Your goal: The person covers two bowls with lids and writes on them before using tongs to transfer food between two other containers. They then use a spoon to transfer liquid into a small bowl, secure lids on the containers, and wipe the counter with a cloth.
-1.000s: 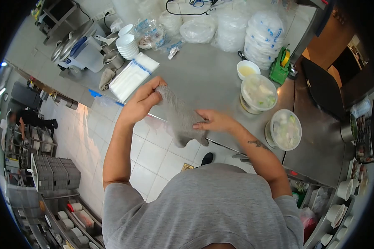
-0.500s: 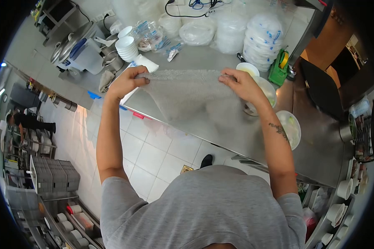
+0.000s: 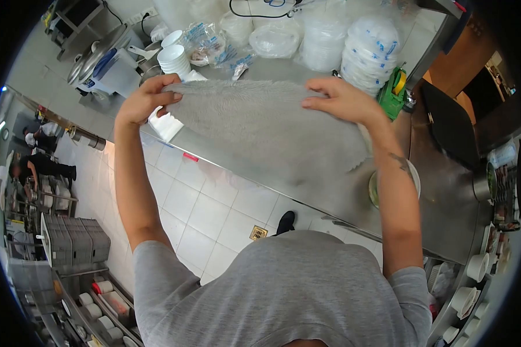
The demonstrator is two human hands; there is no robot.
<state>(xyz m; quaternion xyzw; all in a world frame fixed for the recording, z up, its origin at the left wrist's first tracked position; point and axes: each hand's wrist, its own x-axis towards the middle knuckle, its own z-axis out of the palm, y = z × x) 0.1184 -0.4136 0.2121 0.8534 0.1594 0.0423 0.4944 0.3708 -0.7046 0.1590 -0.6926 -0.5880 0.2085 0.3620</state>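
Observation:
A grey cloth is stretched out between my two hands above the steel counter. My left hand pinches its upper left corner between thumb and fingers. At the upper right corner, my right hand grips the cloth with thumb and forefinger. The lower part of the cloth hangs blurred over the counter. Beneath my right forearm stands a bowl with something green inside, partly covered by the arm. White paper or cloth lies on the counter just below my left hand.
Stacked white bowls, plastic bags and wrapped container stacks line the back of the steel counter. A green tape dispenser stands at right. Grey crates sit at left, where other people stand farther off.
My hands have moved farther apart and slightly up, spreading the cloth wider. It now covers the bowls that showed near my right hand. Another person has come into view at far left.

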